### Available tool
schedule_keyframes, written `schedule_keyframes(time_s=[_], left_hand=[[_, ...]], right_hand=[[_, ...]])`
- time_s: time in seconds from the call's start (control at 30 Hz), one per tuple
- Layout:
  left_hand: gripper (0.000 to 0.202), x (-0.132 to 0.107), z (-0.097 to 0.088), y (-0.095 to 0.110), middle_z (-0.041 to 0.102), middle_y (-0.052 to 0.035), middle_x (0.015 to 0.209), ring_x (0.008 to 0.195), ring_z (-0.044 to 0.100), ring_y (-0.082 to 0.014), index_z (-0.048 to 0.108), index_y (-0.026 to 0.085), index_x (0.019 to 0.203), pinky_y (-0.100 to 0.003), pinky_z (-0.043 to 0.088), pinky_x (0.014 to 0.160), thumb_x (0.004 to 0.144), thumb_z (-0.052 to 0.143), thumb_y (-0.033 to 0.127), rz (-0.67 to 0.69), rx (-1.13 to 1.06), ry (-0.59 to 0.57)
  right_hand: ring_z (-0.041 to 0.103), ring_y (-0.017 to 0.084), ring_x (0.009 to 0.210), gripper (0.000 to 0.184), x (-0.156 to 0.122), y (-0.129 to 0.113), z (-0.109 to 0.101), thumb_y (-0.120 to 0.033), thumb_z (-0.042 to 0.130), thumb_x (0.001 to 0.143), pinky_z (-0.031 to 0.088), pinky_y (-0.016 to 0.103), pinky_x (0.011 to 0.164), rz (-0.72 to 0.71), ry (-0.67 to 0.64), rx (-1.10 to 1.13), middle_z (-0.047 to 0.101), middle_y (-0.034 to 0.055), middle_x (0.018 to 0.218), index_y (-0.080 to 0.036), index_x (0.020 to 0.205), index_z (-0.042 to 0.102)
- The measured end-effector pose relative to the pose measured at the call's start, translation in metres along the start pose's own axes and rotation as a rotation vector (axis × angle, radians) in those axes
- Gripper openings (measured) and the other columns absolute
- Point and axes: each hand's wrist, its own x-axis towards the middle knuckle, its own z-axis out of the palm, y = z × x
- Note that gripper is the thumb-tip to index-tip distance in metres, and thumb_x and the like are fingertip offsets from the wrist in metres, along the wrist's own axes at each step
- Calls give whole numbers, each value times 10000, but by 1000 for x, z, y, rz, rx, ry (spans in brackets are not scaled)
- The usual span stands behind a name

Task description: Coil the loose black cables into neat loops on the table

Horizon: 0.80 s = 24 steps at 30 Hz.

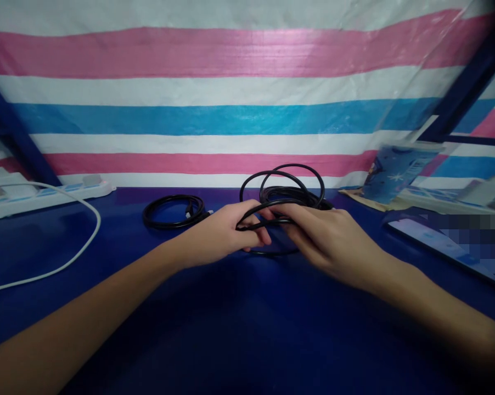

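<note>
Both of my hands work on a black cable [296, 193] in the middle of the table. My left hand [223, 226] has its fingers curled round loops of the cable, with the strands passing between thumb and forefinger. My right hand [325, 233] grips the same strands from the right, its fingers pointing left and its fingertips partly hidden. Behind my hands, loose loops of this cable rise and lie on the table. Left of them rests a second black cable [165, 224], wound in a flat coil with a plug end showing, touched by neither hand.
A white power strip [74, 192] and a white cord [91, 236] lie on the left of the blue table [247, 329]. At the right are a blue packet [399, 170], another white strip [440, 198] and a phone-like device [432, 238]. A striped sheet [214, 118] hangs behind.
</note>
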Motion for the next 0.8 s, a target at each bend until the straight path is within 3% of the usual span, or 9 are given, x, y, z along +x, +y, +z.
schedule_keyframes(time_s=[0.17,0.27,0.33,0.5,0.63,0.8], left_hand=[[186,-1,-3,-6,642,21,885,848,604,-162,550,246,1022,-298,453,718,856,469,225,-1,274,199],[138,-2,-6,-7,654,40,861,813,602,-160,550,262,976,-319,422,744,870,462,264,0,409,254],[139,-2,-7,-8,653,42,863,803,599,-160,546,268,982,-315,416,730,876,456,283,-4,412,265],[212,-2,-5,-8,641,28,943,897,594,-168,546,272,1069,-293,412,731,872,468,279,21,356,275],[220,-2,-6,-9,640,18,905,849,585,-163,560,249,1023,-283,396,722,899,467,405,5,399,311],[385,-2,-11,-15,636,-10,892,844,585,-185,550,231,1001,-292,390,724,909,379,563,-58,413,319]], right_hand=[[656,142,728,257,1,0,-1,-238,546,902,467,243,628,6,179,126,696,50,920,-141,1139,576],[638,189,819,257,2,1,-3,-267,609,863,479,285,696,55,344,86,663,103,936,-109,1065,597],[629,218,887,296,2,2,-4,-299,640,841,485,310,731,83,367,101,651,127,994,-106,1061,601],[645,164,761,230,3,0,-2,-318,578,881,474,275,659,248,158,343,699,43,921,-165,1042,636],[617,157,681,216,6,-2,-2,-347,535,900,416,267,591,332,74,370,693,14,808,-182,943,669],[612,143,675,286,9,-2,-1,-376,422,957,447,256,596,358,-106,532,653,28,779,-159,912,602]])
